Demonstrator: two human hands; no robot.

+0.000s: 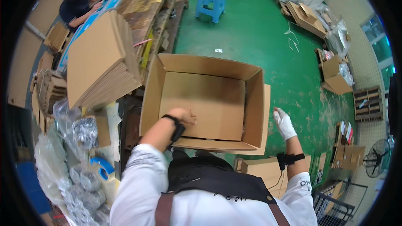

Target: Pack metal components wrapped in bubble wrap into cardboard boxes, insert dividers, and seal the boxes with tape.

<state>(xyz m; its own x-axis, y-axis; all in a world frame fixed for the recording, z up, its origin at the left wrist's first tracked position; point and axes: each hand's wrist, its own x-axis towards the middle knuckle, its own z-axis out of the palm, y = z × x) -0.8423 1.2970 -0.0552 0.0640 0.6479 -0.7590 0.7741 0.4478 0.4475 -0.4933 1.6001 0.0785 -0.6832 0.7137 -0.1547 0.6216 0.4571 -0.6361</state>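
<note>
While empty hands [184,116] [284,125] hang loose, scuffed green floor [293,75] stretches past carton [209,65], stained workbench [144,8]

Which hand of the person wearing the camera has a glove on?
The right hand, held out past the right side of the open cardboard box, wears a white glove. The left hand, over the box, is bare.

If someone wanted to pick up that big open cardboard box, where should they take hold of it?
Probably by the left wall and right wall, one hand on each, coming down from above. The cardboard box is open on top with its walls standing up, leaving thin edges to pinch. It looks wide, so gripping opposite sides should help keep it level.
</note>
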